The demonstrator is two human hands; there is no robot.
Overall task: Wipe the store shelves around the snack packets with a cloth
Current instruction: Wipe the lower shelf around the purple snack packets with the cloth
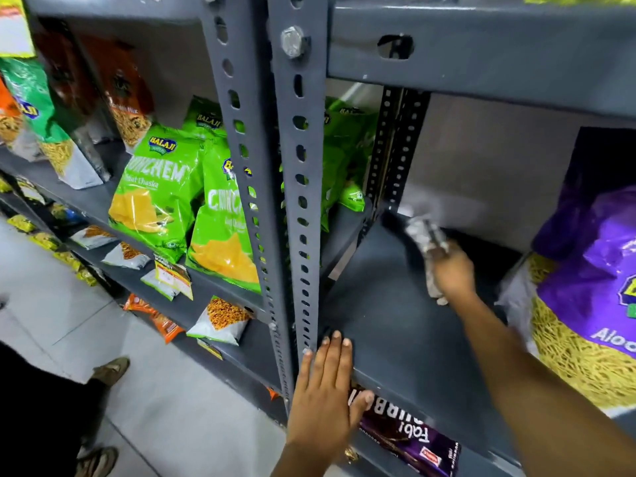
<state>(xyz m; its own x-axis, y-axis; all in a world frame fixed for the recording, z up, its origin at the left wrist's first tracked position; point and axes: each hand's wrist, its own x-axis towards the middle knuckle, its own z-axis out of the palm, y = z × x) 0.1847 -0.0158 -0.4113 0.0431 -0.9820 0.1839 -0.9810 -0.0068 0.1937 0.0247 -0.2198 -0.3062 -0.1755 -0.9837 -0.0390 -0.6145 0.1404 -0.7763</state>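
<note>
My right hand [452,270] fingers clench the crumpled pale cloth [426,235] on the grey metal shelf [395,315]; my left hand [327,383] lies flat and empty, bracing its edge.

A grey metal shelf [389,325] on the right rack bears a purple snack packet [585,290] standing at its right side, and a crumpled pale cloth [430,242] pressed against its bare back part by the right hand [451,273]. The left hand [327,383] lies flat, fingers spread, on the shelf's front left corner, just beside the perforated upright post [299,187]. Left of the post, the neighbouring shelf [99,201] carries green chip packets [161,194] standing in a row, with more packets further left. The lower shelf [192,311] holds small packets lying flat. Below all is a pale tiled floor [144,401].
</note>
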